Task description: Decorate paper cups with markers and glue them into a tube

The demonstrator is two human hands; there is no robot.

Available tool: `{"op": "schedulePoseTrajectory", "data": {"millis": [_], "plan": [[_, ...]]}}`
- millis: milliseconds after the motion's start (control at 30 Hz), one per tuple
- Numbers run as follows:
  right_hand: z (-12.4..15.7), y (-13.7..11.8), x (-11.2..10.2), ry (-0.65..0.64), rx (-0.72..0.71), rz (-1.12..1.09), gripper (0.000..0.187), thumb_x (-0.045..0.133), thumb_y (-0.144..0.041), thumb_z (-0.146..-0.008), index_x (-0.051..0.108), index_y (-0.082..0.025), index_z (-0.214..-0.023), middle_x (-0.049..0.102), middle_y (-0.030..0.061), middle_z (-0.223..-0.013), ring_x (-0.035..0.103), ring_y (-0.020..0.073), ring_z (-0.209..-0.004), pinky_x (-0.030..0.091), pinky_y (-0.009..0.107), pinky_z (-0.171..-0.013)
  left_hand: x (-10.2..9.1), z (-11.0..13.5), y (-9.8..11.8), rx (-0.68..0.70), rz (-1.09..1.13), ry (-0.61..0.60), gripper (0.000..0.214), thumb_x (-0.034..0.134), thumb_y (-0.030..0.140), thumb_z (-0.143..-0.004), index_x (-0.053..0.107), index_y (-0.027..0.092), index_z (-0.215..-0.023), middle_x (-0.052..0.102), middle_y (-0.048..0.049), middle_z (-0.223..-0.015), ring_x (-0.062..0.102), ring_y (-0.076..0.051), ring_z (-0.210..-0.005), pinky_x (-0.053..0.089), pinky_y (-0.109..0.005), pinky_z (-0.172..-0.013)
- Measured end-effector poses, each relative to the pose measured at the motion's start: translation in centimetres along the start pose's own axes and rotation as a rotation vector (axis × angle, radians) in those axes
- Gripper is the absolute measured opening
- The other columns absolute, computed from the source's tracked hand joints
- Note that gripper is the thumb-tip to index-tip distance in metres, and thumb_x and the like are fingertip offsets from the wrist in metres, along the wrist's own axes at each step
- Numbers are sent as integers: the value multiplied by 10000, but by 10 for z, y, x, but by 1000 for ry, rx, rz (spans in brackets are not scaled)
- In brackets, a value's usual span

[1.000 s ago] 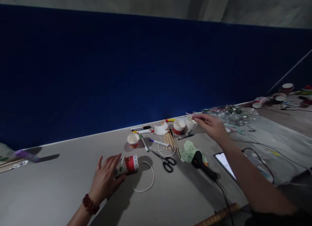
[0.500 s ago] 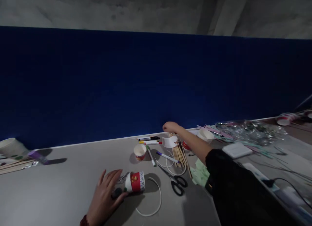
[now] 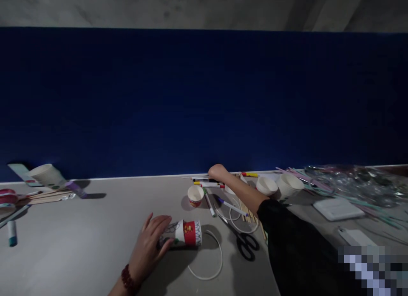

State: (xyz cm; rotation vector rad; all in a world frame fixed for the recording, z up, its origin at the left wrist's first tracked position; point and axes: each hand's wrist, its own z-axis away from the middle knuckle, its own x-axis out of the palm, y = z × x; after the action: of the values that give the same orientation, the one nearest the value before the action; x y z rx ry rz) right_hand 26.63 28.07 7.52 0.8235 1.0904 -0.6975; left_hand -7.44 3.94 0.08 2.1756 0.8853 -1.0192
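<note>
My left hand (image 3: 153,235) is around the left end of a paper cup (image 3: 190,233) lying on its side, fingers over the top and thumb along the near side. The cup is white with a red printed band and drawn outlines. At the back edge of the table, my right hand (image 3: 218,172) is closed and bent down over several markers (image 3: 207,185). Its fingertips are hidden, so whatever they hold does not show. A small paper cup (image 3: 195,195) stands upright between the hands. Beside the lying cup curves a white cord (image 3: 220,255).
Black-handled scissors (image 3: 247,246) and wooden sticks (image 3: 246,212) lie by my right forearm. White cups (image 3: 290,185), a white box (image 3: 338,209) and crinkled clear plastic (image 3: 357,183) are at right. Another cup (image 3: 47,175) and a teal-ended marker (image 3: 12,233) are at left. A blue partition (image 3: 159,104) stands behind.
The view has turned left. My right hand has come down and left onto the markers. My left hand now reaches further over the lying cup.
</note>
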Motion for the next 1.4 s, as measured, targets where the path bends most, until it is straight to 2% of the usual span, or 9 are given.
{"op": "schedulePoseTrajectory", "data": {"millis": [233,333,467,567,667,767,867,1000,1400], "plan": [[23,-1,-29,30,119,-55,381,702,-369,-1027,644,-178,-1352,673,110,-1357,708,266,-1136,623,482,-951,-8,-4,2,42,-26,63,396,638,276,-999,600,224,-1390,756,-118,-1315,718,-288,-1219,458,-599,-1208],[55,7,-48,125,170,-104,238,645,-299,-1046,713,-145,-1214,768,131,-1157,752,260,-1020,595,382,-868,-14,-10,2,59,-19,126,373,616,237,-1009,595,228,-1382,761,-120,-1295,722,-286,-1210,477,-602,-1190],[131,3,-58,264,218,-180,179,584,-214,-1011,732,-163,-1098,820,132,-992,769,243,-904,477,268,-726,-33,-20,17,106,5,230,398,604,154,-998,588,260,-1382,752,-124,-1310,718,-286,-1230,472,-612,-1193],[204,-26,-47,350,204,-262,135,583,-242,-997,709,-217,-1037,812,41,-889,734,180,-786,451,237,-681,-55,-34,47,165,18,270,503,651,128,-956,581,312,-1419,751,-94,-1337,708,-303,-1259,405,-649,-1237],[265,-69,-28,717,36,-419,97,593,-215,-964,685,-232,-938,774,1,-756,676,151,-624,464,249,-644,-75,-60,85,239,25,276,546,672,139,-959,551,285,-1471,753,-100,-1342,698,-300,-1277,336,-644,-1279],[303,-107,-16,852,-8,-472,114,576,-161,-955,662,-233,-934,792,15,-800,689,153,-623,501,265,-635,-82,-92,119,287,72,172,499,656,245,-1014,529,225,-1496,729,-130,-1382,673,-302,-1310,325,-627,-1285],[320,-127,-15,931,4,-519,144,570,-130,-947,668,-236,-950,792,22,-795,714,167,-653,540,276,-644,-77,-110,139,361,185,81,292,609,263,-1052,643,207,-1336,796,-96,-1149,743,-260,-1109,471,-546,-1190],[328,-135,-17,974,7,-565,150,583,-119,-947,687,-228,-955,765,21,-760,712,172,-651,559,281,-635,-70,-109,151,347,269,-29,195,546,257,-1083,708,183,-1161,790,-81,-971,752,-212,-855,620,-322,-787],[328,-140,-5,1084,12,-700,142,633,-178,-1001,741,-250,-1059,805,56,-933,781,207,-865,648,320,-785,-75,-93,159,133,610,-241,131,600,269,-1054,718,212,-1064,789,-64,-959,745,-184,-850,578,-266,-750]]}}
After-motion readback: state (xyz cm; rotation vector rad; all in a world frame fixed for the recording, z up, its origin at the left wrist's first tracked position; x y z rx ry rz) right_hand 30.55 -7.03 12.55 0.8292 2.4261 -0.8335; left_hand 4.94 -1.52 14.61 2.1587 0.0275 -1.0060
